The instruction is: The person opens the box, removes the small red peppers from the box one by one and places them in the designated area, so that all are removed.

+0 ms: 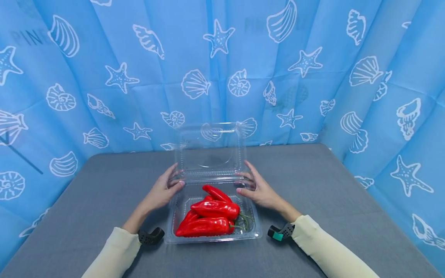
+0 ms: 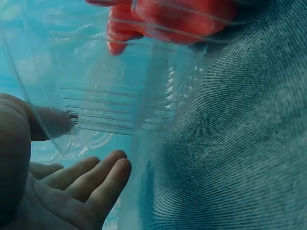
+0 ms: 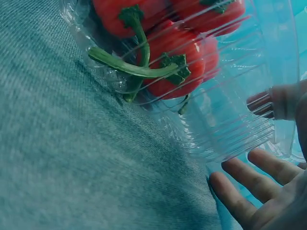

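A clear plastic clamshell container (image 1: 256,227) sits on the table, its transparent lid (image 1: 208,154) raised at the back. Several red peppers (image 1: 215,209) with green stems lie inside the base; in the right wrist view the stems (image 3: 139,71) show through the side wall. At the container's back left corner is my left hand (image 1: 165,189), thumb over the rim and the other fingers (image 2: 103,179) extended outside. My right hand (image 1: 260,189) mirrors it at the back right corner, its fingers (image 3: 259,182) spread and nearly straight by the wall. Whether the outer fingertips touch the plastic is unclear.
Grey cloth covers the table (image 1: 114,185). Behind and beside it hangs a blue curtain (image 1: 156,77) with white shell and starfish prints. Dark wrist devices (image 1: 151,235) are worn by both hands, below cream sleeves (image 1: 114,251).
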A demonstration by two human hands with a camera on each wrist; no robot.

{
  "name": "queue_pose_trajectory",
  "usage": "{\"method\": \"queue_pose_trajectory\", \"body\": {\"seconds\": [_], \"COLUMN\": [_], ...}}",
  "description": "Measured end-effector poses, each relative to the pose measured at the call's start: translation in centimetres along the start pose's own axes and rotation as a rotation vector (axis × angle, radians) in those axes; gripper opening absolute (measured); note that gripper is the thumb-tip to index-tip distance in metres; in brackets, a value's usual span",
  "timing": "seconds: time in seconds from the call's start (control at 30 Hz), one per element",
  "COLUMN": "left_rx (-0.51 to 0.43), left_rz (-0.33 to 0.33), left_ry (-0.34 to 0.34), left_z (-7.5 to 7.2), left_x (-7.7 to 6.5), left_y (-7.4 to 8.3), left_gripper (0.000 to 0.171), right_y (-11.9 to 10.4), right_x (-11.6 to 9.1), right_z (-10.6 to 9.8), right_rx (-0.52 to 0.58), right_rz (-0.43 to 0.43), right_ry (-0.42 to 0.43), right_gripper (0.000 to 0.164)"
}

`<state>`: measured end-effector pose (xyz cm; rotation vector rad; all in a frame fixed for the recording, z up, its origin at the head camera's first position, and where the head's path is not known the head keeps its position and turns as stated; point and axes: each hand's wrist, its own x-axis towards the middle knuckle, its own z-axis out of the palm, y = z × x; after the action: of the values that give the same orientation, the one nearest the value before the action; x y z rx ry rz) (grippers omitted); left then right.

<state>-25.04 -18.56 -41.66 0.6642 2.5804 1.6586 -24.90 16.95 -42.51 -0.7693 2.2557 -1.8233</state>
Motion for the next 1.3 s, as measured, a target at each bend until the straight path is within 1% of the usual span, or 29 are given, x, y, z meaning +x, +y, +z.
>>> {"method": "queue_pose_trajectory", "body": {"seconds": [0.1, 0.23, 0.37, 0.43, 0.57, 0.67, 0.83, 0.97, 1.1, 1.2, 1.23, 1.3], "left_rx": [0.012, 0.014, 0.029, 0.050, 0.079, 0.087, 0.084, 0.059, 0.004, -0.061, -0.077, -0.105], "left_rz": [-0.018, -0.040, -0.068, -0.080, -0.127, -0.157, -0.158, -0.153, -0.189, -0.223, -0.228, -0.227], "left_ry": [-0.005, -0.017, -0.029, -0.035, -0.031, -0.022, -0.005, 0.015, 0.038, 0.062, 0.065, 0.077], "left_z": [0.0, 0.1, 0.1, 0.1, 0.1, 0.1, 0.0, 0.1, 0.2, 0.3, 0.3, 0.4], "left_x": [0.0, 0.1, 0.1, 0.1, -0.1, -0.1, -0.2, -0.1, -0.2, -0.2, -0.3, -0.2], "left_y": [-0.1, -0.2, -0.4, -0.5, -0.5, -0.6, -0.9, -1.3, -1.6, -1.8, -1.3, -1.5], "left_gripper": [0.073, 0.070, 0.066, 0.065, 0.064, 0.062, 0.060, 0.060, 0.058, 0.056, 0.054, 0.053], "right_y": [0.1, 0.1, 0.2, 0.3, 0.3, 0.3, 0.3, 0.4, 0.4, 0.6, 0.6, 0.8], "right_x": [0.0, 0.0, 0.0, -0.1, -0.1, -0.1, 0.0, 0.1, 0.1, 0.1, 0.0, 0.0], "right_z": [0.0, 0.1, 0.2, 0.2, 0.3, 0.4, 0.4, 0.5, 0.7, 0.7, 0.7, 0.8], "right_rx": [0.020, 0.020, -0.013, -0.035, -0.065, -0.068, -0.063, -0.065, -0.060, -0.050, -0.044, -0.035], "right_rz": [0.012, 0.041, 0.082, 0.109, 0.160, 0.183, 0.202, 0.214, 0.226, 0.224, 0.218, 0.201], "right_ry": [-0.002, 0.015, 0.039, 0.058, 0.089, 0.093, 0.098, 0.108, 0.117, 0.127, 0.131, 0.138], "right_gripper": [0.099, 0.098, 0.095, 0.092, 0.086, 0.083, 0.077, 0.075, 0.074, 0.074, 0.073, 0.072]}}
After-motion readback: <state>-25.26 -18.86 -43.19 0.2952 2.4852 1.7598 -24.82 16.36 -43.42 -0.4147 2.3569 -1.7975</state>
